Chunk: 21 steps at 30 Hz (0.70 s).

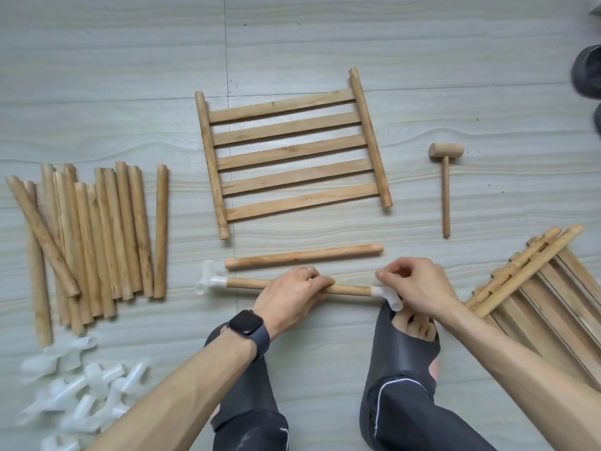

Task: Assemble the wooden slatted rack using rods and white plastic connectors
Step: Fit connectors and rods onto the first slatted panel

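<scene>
Early stage: rod [351,290] at lower centre carries left connector [209,281], and right connector [388,296] is apparently being seated; left hand [292,294] fingers curl over the rod mid-span, right hand [416,288] pinches the right connector. Not yet joined: spare rod [304,255] just above, slatted panel [292,151] centre, rod pile [91,236] left, loose connectors [81,395] lower left, panel stack [536,288] lower right. Wooden mallet [445,177] lies right of centre, untouched; nothing obstructs, looks like.

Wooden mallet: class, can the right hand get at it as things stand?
Probably, once freed: the right hand pinches a white connector, yet only bare floor lies between it and the mallet.
</scene>
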Each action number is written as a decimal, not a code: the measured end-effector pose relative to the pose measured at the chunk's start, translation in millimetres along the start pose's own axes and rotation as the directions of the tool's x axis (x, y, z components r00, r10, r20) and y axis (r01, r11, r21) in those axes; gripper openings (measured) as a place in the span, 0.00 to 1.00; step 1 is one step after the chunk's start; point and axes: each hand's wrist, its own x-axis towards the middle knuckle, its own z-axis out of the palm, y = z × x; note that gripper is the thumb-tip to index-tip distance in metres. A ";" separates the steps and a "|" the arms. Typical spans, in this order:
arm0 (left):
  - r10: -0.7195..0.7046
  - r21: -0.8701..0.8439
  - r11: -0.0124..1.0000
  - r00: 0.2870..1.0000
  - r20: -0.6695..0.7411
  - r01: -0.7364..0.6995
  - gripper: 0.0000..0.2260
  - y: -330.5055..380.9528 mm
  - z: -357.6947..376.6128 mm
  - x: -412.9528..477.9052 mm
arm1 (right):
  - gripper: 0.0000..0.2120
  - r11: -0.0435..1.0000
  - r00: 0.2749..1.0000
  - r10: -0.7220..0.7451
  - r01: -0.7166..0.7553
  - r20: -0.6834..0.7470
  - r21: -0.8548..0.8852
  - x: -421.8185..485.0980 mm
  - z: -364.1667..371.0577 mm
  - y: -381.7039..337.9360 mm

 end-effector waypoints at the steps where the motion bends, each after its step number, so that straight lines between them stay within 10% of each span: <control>1: -0.019 -0.004 1.000 1.000 -0.010 0.019 0.15 -2.9 0.2 1.6 | 0.07 0.999 0.999 -0.035 0.036 -0.012 0.028 0.0 -0.1 -2.9; 21: -0.138 0.132 0.980 0.985 -0.100 0.151 0.11 -9.7 12.5 -11.1 | 0.14 0.927 0.986 -0.139 0.095 -0.097 -0.363 23.2 7.3 -10.8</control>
